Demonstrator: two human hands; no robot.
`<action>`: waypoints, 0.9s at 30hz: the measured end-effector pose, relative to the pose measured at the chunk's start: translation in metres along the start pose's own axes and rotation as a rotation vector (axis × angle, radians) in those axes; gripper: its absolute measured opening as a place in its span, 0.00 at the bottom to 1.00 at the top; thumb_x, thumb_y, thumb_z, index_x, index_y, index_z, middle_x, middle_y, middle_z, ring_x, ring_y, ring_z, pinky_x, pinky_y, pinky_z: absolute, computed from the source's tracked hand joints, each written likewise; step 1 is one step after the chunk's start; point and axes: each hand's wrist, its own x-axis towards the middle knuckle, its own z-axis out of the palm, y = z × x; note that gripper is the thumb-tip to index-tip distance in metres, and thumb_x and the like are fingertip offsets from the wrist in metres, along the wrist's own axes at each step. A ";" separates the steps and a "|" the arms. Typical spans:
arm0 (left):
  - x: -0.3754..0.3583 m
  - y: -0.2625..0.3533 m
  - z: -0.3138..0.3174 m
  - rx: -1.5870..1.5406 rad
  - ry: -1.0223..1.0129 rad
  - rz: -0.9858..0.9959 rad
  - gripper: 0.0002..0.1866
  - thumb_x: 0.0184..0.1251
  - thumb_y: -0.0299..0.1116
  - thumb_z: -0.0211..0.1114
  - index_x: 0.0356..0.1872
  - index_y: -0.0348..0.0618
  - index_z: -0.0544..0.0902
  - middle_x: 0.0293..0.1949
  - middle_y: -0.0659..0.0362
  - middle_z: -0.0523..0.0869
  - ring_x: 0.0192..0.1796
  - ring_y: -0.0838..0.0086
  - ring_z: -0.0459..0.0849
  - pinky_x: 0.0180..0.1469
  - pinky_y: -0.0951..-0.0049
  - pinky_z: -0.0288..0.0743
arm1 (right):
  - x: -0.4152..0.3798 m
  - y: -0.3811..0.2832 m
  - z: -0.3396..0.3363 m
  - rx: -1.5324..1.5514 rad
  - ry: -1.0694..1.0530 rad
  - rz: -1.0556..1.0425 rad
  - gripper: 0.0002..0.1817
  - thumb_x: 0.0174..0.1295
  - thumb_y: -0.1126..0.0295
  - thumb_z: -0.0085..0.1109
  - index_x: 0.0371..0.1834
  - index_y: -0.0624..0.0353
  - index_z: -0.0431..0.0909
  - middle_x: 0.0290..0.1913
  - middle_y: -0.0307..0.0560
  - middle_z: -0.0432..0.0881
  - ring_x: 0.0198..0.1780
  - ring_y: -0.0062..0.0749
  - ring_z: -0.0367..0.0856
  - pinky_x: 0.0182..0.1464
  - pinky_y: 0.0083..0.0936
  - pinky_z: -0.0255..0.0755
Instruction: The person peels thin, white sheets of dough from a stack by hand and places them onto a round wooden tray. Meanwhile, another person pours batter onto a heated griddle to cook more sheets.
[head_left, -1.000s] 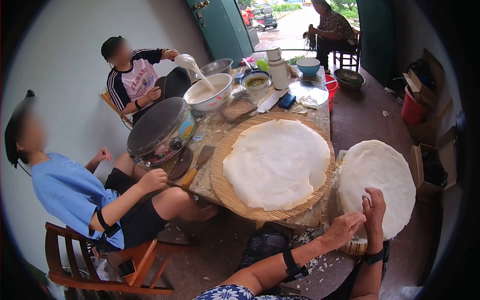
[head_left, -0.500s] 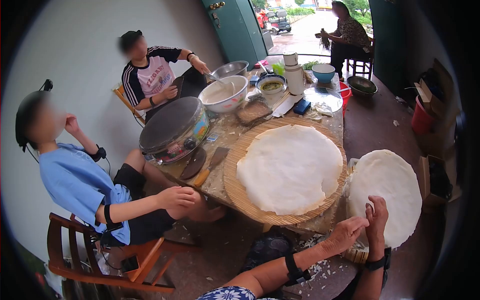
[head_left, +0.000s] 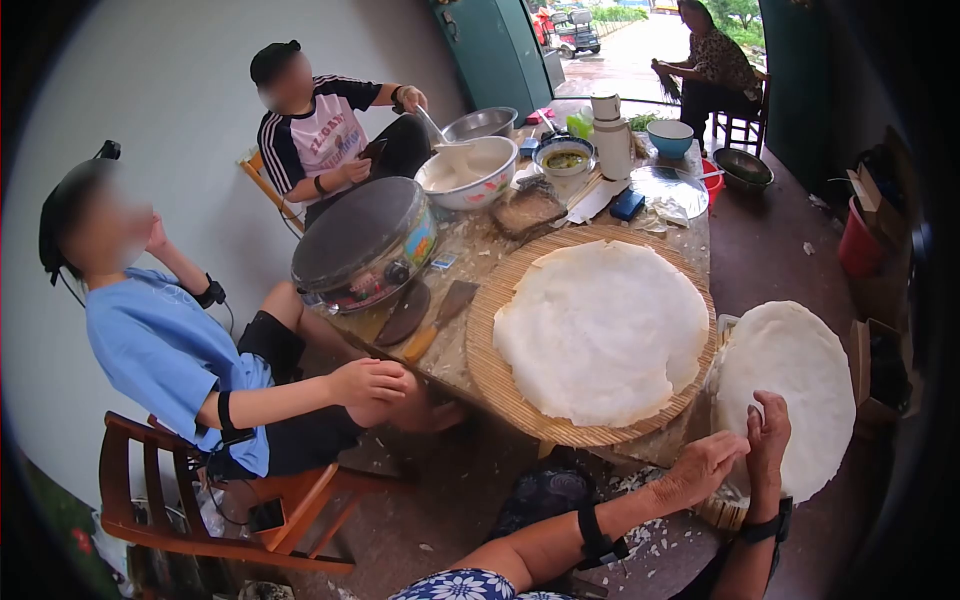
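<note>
My left hand [head_left: 705,468] has its fingers pressed together, the tips right at the thumb side of my right hand. Whatever those fingertips hold, if anything, is hidden. Raised upright, my right hand [head_left: 768,445] has its fingers bent and its thumb apart, with nothing seen in it. Both hands are over the near edge of a round stack of thin white flatbreads [head_left: 790,375] at the right. On the table beside it, another pale round flatbread [head_left: 600,335] with ragged edges lies on a woven straw mat [head_left: 487,350].
A round griddle [head_left: 365,235], a knife [head_left: 425,343] and a dark scraper [head_left: 403,315] occupy the table's left side. One person holds a ladle [head_left: 432,124] at a batter bowl [head_left: 468,180]; another sits at left [head_left: 170,340]. A thermos [head_left: 612,148] stands behind.
The whole view has shifted slightly, moving the scene rightward. My hands stay together over the same stack. The person at the back has raised the ladle a little.
</note>
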 end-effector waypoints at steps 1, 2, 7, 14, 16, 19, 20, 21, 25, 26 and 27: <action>0.000 0.000 0.000 -0.001 -0.002 0.001 0.07 0.62 0.20 0.56 0.41 0.40 0.77 0.34 0.52 0.78 0.38 0.57 0.81 0.39 0.65 0.76 | 0.000 0.001 0.000 -0.001 0.002 0.001 0.13 0.53 0.82 0.54 0.44 0.63 0.76 0.43 0.54 0.78 0.46 0.48 0.77 0.49 0.33 0.72; 0.000 0.001 0.000 -0.001 -0.004 0.001 0.07 0.62 0.20 0.56 0.40 0.40 0.77 0.34 0.52 0.78 0.38 0.57 0.81 0.39 0.65 0.76 | 0.000 0.003 0.001 0.001 -0.001 0.008 0.13 0.53 0.82 0.54 0.44 0.63 0.76 0.43 0.55 0.78 0.47 0.48 0.77 0.49 0.33 0.72; 0.000 0.000 0.003 0.004 -0.031 -0.001 0.07 0.62 0.21 0.56 0.41 0.40 0.77 0.34 0.52 0.78 0.38 0.57 0.81 0.39 0.65 0.76 | -0.001 0.002 -0.001 -0.009 0.002 0.004 0.14 0.53 0.83 0.54 0.43 0.63 0.76 0.43 0.55 0.78 0.47 0.48 0.77 0.49 0.33 0.72; -0.003 -0.003 0.007 -0.006 -0.024 0.002 0.07 0.62 0.20 0.56 0.41 0.39 0.77 0.35 0.52 0.78 0.39 0.57 0.81 0.40 0.65 0.76 | -0.001 0.000 -0.002 -0.018 0.006 0.004 0.14 0.52 0.83 0.55 0.43 0.62 0.76 0.43 0.54 0.78 0.46 0.48 0.78 0.49 0.33 0.72; -0.003 -0.003 0.006 -0.001 -0.032 0.002 0.07 0.62 0.20 0.56 0.41 0.39 0.77 0.35 0.52 0.79 0.39 0.57 0.81 0.40 0.66 0.77 | -0.001 0.000 -0.002 -0.007 0.015 0.003 0.14 0.52 0.83 0.55 0.43 0.62 0.76 0.43 0.54 0.78 0.46 0.48 0.78 0.48 0.33 0.72; -0.003 -0.002 0.007 0.006 -0.043 0.004 0.07 0.62 0.21 0.56 0.40 0.40 0.77 0.35 0.52 0.79 0.39 0.57 0.81 0.40 0.66 0.76 | 0.000 -0.003 -0.004 -0.002 0.008 0.016 0.14 0.52 0.83 0.55 0.43 0.62 0.76 0.42 0.54 0.78 0.45 0.48 0.78 0.48 0.33 0.72; -0.003 -0.001 0.008 0.011 -0.043 -0.002 0.07 0.63 0.21 0.56 0.40 0.40 0.77 0.35 0.52 0.79 0.39 0.57 0.81 0.40 0.65 0.76 | 0.001 -0.004 -0.005 -0.004 0.009 0.010 0.14 0.52 0.83 0.55 0.43 0.62 0.76 0.42 0.54 0.78 0.45 0.48 0.78 0.48 0.33 0.72; -0.003 0.000 0.008 0.016 -0.043 -0.009 0.07 0.63 0.21 0.56 0.41 0.40 0.77 0.34 0.52 0.79 0.39 0.57 0.81 0.40 0.65 0.76 | 0.001 -0.004 -0.006 -0.006 0.010 0.004 0.14 0.52 0.83 0.55 0.43 0.62 0.76 0.42 0.54 0.78 0.45 0.48 0.78 0.47 0.33 0.72; -0.004 -0.001 0.010 0.014 -0.047 -0.002 0.07 0.63 0.21 0.56 0.41 0.41 0.77 0.34 0.52 0.79 0.40 0.57 0.81 0.40 0.65 0.76 | 0.000 0.004 -0.003 -0.005 0.021 -0.005 0.13 0.52 0.83 0.56 0.43 0.63 0.76 0.42 0.54 0.78 0.45 0.47 0.78 0.47 0.32 0.72; -0.004 -0.001 0.011 0.009 -0.052 -0.004 0.08 0.63 0.21 0.56 0.41 0.41 0.77 0.34 0.52 0.79 0.40 0.57 0.81 0.41 0.65 0.76 | 0.000 0.004 -0.002 0.006 0.030 -0.004 0.13 0.52 0.83 0.56 0.43 0.63 0.77 0.41 0.54 0.79 0.45 0.47 0.78 0.47 0.32 0.72; -0.005 -0.001 0.011 0.004 -0.057 -0.008 0.08 0.63 0.21 0.56 0.41 0.41 0.77 0.34 0.52 0.79 0.40 0.56 0.81 0.41 0.65 0.76 | 0.000 0.004 -0.002 0.017 0.037 -0.004 0.13 0.53 0.83 0.56 0.42 0.63 0.77 0.41 0.54 0.79 0.45 0.47 0.79 0.47 0.32 0.73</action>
